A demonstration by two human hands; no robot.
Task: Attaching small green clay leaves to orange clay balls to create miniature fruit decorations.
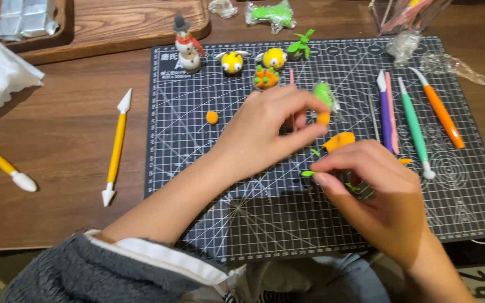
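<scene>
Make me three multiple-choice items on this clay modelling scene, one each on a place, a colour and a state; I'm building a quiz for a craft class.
1. Where does the snowman figure stand?
A. top left corner of the cutting mat
B. on the wooden tray
C. off the table

2. What colour is the small clay ball left of the left hand?
A. green
B. orange
C. white

3. What is the right hand doing?
A. lying flat and empty
B. gripping the purple tool
C. pinching a small green clay bit

Answers: 1 A, it stands on the mat's corner; 2 B, plainly orange; 3 C, fingertips meet at the green piece.
</scene>
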